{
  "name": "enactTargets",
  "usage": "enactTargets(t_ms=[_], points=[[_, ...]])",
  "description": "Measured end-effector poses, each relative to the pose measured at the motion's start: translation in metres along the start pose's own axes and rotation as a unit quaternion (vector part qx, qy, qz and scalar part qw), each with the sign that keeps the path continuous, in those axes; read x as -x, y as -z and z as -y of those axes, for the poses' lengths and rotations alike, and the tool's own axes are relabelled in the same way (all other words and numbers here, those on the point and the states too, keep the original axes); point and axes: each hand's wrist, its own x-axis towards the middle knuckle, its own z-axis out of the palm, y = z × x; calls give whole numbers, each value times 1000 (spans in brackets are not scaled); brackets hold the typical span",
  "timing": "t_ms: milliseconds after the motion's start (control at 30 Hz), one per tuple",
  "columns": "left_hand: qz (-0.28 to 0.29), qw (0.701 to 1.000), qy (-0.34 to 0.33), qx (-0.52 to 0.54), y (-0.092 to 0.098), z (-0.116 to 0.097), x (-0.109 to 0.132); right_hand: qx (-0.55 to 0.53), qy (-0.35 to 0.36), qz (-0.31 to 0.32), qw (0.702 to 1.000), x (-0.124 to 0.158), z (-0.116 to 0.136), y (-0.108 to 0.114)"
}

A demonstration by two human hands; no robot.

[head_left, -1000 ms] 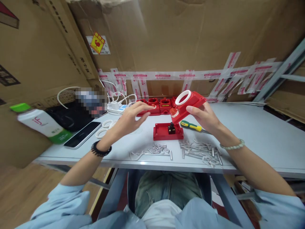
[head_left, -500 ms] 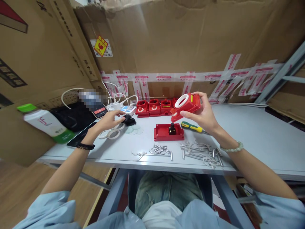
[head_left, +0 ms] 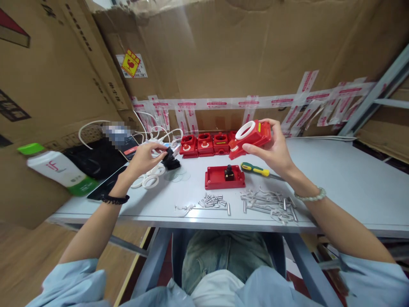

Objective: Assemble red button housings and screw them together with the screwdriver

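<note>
My right hand (head_left: 276, 149) grips a red plastic housing (head_left: 260, 135) with a white ring (head_left: 245, 130) in its round opening, tilted above the table. At the left, my left hand (head_left: 147, 158) pinches a small black part (head_left: 169, 154) between thumb and fingers, over other black pieces (head_left: 174, 164); its exact kind is unclear. Between the hands, a red base (head_left: 212, 178) lies with its hollow side up and holds a black switch block (head_left: 229, 174). White rings (head_left: 150, 182) and thin clear discs (head_left: 180, 175) lie close to my left hand.
Several red housings (head_left: 205, 145) stand in a row at the back. A green-yellow screwdriver (head_left: 255, 169) lies right of the base. Screws (head_left: 212, 200) and metal rods with cords (head_left: 268, 204) lie near the front edge. A bottle (head_left: 60, 168), phone and cables occupy the left.
My left hand has closed on a black part and raised it slightly from the pile. The right hand still holds the red housing, almost unmoved. The view has shifted slightly.
</note>
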Motion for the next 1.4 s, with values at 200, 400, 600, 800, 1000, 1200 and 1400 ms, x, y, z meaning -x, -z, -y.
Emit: enactTargets(t_ms=[200,400,600,800,1000,1200,1400], points=[[39,966,-210,148,-36,-109,-22,21,55,-60,996,-9,-13,9],[93,941,-272,176,-77,-142,-34,53,55,-97,992,-11,-15,12],[104,946,-265,158,-85,-131,-32,50,46,-76,995,-9,-13,8],[130,941,-266,166,-90,-134,-29,57,36,-83,994,-8,-14,8],[137,938,-253,194,-90,-133,-29,23,24,-96,995,-7,-11,5],[152,935,-244,208,-90,-132,-30,6,21,-90,996,-7,-9,2],[178,934,-249,184,-83,-127,-32,-2,11,-86,996,-7,-10,1]])
